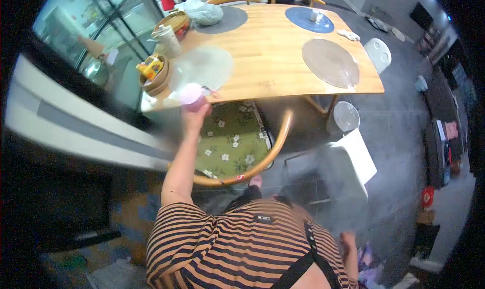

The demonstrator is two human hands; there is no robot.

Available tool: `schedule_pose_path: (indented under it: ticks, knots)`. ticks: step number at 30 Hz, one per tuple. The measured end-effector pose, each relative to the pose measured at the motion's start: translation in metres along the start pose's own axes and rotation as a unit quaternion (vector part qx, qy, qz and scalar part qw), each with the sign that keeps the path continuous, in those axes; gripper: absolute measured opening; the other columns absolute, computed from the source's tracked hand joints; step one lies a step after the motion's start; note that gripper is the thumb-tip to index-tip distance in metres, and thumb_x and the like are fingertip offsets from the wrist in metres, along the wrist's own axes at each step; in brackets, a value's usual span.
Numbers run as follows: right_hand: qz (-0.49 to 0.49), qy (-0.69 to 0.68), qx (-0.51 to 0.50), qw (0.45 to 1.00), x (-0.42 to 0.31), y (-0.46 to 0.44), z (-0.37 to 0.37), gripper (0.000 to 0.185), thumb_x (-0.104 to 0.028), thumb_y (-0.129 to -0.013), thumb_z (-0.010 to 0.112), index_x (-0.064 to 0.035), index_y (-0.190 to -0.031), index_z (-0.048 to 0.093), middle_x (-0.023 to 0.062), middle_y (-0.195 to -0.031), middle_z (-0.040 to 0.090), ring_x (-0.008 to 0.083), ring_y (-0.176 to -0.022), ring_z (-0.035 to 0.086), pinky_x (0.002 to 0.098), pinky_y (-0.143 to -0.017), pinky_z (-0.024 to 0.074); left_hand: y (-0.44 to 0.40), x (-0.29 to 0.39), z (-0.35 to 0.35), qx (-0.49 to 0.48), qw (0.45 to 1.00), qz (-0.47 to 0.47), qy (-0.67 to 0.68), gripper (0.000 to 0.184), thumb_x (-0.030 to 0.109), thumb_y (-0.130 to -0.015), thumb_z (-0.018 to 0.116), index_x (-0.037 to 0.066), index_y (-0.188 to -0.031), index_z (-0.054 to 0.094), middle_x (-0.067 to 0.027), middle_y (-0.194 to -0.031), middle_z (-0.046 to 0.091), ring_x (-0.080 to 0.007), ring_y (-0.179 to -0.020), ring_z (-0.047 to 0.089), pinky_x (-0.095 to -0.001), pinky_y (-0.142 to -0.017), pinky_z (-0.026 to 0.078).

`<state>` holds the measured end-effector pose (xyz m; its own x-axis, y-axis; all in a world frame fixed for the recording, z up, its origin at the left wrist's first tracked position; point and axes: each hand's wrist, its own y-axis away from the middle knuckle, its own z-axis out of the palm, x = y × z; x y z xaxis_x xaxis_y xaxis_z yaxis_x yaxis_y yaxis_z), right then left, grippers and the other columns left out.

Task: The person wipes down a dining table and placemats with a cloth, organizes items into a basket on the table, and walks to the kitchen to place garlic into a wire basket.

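At the near left corner of the wooden table [262, 72], my left hand [198, 112] is wrapped round a pink cup [191, 96] with a paler top. The cup is blurred, so I cannot tell whether it stands on the table or is held just above it. Close beside it lies a small reddish item [211, 92], too blurred to name. A pale round placemat [204, 69] lies just beyond the cup. My right hand [347, 238] hangs low at my right side, its fingers too small and blurred to read. Purple and white cloth [370, 266] lies near it.
A chair with a curved wooden back [275, 150] and green floral seat [232, 142] stands before me. A wooden bowl [157, 79] with a yellow packet, a plastic bag [202, 11] and several placemats are on the table. A white chair [356, 155] and clear bin [346, 116] stand right.
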<state>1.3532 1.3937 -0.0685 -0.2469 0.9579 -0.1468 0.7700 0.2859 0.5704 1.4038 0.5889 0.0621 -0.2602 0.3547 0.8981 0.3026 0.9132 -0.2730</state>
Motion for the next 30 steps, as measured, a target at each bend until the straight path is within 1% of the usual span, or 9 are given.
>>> schedule_pose_path:
  ticks: [1, 2, 5, 9, 13, 19, 24, 26, 30]
  knots:
    - [-0.012, 0.008, 0.027, 1.000, -0.004, -0.016, -0.012, 0.014, -0.021, -0.063, 0.054, -0.0088, -0.063, 0.061, 0.0147, -0.066, 0.058, 0.0337, -0.062, 0.055, 0.0427, -0.057, 0.0429, -0.005, 0.034, -0.010, -0.028, 0.999, -0.041, -0.022, 0.063, 0.026, -0.054, 0.078, 0.002, -0.104, 0.049, -0.0103, -0.092, 0.060, -0.0192, -0.082, 0.057, -0.0297, -0.075, 0.044]
    - [-0.098, 0.146, 0.134, 0.975, -0.008, -0.023, -0.015, 0.011, -0.017, -0.063, 0.054, -0.0082, -0.062, 0.060, 0.0138, -0.066, 0.058, 0.0330, -0.063, 0.055, 0.0439, -0.058, 0.0430, -0.012, 0.059, -0.015, -0.051, 0.988, -0.053, -0.133, 0.019, 0.017, -0.071, 0.061, 0.002, -0.082, 0.057, -0.0102, -0.083, 0.058, -0.0246, -0.081, 0.055, -0.0336, -0.072, 0.044]
    - [0.084, -0.173, 0.127, 0.973, -0.064, -0.042, -0.078, 0.024, -0.027, -0.072, 0.052, -0.0052, -0.082, 0.056, 0.0128, -0.077, 0.058, 0.0266, -0.064, 0.056, 0.0374, -0.052, 0.0434, -0.106, -0.111, 0.006, 0.006, 0.999, 0.040, -0.010, 0.031, 0.026, -0.069, 0.063, 0.003, -0.089, 0.056, -0.0105, -0.079, 0.058, -0.0248, -0.078, 0.056, -0.0326, -0.069, 0.045]
    - [0.277, -0.617, 0.108, 0.728, -0.103, -0.074, -0.122, 0.051, -0.042, -0.081, 0.050, -0.0031, -0.114, 0.042, 0.0143, -0.096, 0.056, 0.0228, -0.076, 0.057, 0.0335, -0.051, 0.0456, -0.143, -0.101, 0.022, 0.050, 0.990, -0.054, -0.122, 0.065, 0.044, -0.059, 0.073, 0.000, -0.101, 0.051, -0.0140, -0.088, 0.059, -0.0260, -0.080, 0.057, -0.0356, -0.071, 0.045]
    - [0.346, -0.718, 0.166, 0.580, -0.154, -0.084, -0.169, 0.064, -0.053, -0.077, 0.050, -0.0024, -0.115, 0.041, 0.0159, -0.101, 0.050, 0.0256, -0.090, 0.053, 0.0402, -0.068, 0.0454, -0.147, -0.099, 0.044, 0.058, 0.984, -0.037, -0.164, 0.073, 0.045, -0.054, 0.075, -0.002, -0.104, 0.051, -0.0165, -0.097, 0.058, -0.0290, -0.081, 0.057, -0.0369, -0.071, 0.046]
    - [0.329, -0.787, 0.136, 0.504, -0.151, -0.113, -0.165, 0.063, -0.056, -0.074, 0.051, -0.0063, -0.113, 0.043, 0.0147, -0.103, 0.048, 0.0271, -0.090, 0.051, 0.0431, -0.075, 0.0439, -0.167, -0.156, 0.035, -0.012, 0.982, -0.107, -0.153, 0.073, 0.042, -0.054, 0.076, -0.004, -0.104, 0.051, -0.0164, -0.098, 0.058, -0.0266, -0.086, 0.056, -0.0365, -0.075, 0.044]
    - [0.174, -0.931, 0.222, 0.233, -0.134, -0.150, -0.123, 0.042, -0.015, -0.072, 0.058, -0.0028, -0.110, 0.042, 0.0139, -0.104, 0.048, 0.0283, -0.095, 0.048, 0.0426, -0.078, 0.0451, -0.089, -0.054, 0.034, -0.008, 0.975, -0.055, -0.214, 0.055, 0.028, -0.063, 0.068, -0.007, -0.101, 0.050, -0.0190, -0.097, 0.056, -0.0252, -0.091, 0.055, -0.0335, -0.079, 0.041]
    - [0.133, -0.847, 0.281, 0.430, -0.107, -0.170, -0.085, 0.043, -0.009, -0.070, 0.055, -0.0015, -0.110, 0.041, 0.0138, -0.103, 0.048, 0.0274, -0.094, 0.048, 0.0405, -0.076, 0.0456, -0.054, -0.025, 0.037, 0.006, 0.983, -0.073, -0.171, 0.047, 0.020, -0.068, 0.062, -0.008, -0.102, 0.046, -0.0195, -0.100, 0.054, -0.0248, -0.092, 0.054, -0.0319, -0.079, 0.041]
    - [0.108, -0.748, 0.321, 0.571, -0.062, -0.179, -0.113, 0.040, -0.003, -0.065, 0.052, -0.0004, -0.103, 0.043, 0.0122, -0.100, 0.048, 0.0245, -0.090, 0.050, 0.0339, -0.071, 0.0467, 0.015, -0.005, 0.078, -0.040, 0.992, -0.071, -0.094, 0.044, 0.010, -0.073, 0.054, -0.007, -0.110, 0.037, -0.0180, -0.109, 0.048, -0.0255, -0.096, 0.051, -0.0317, -0.082, 0.040]
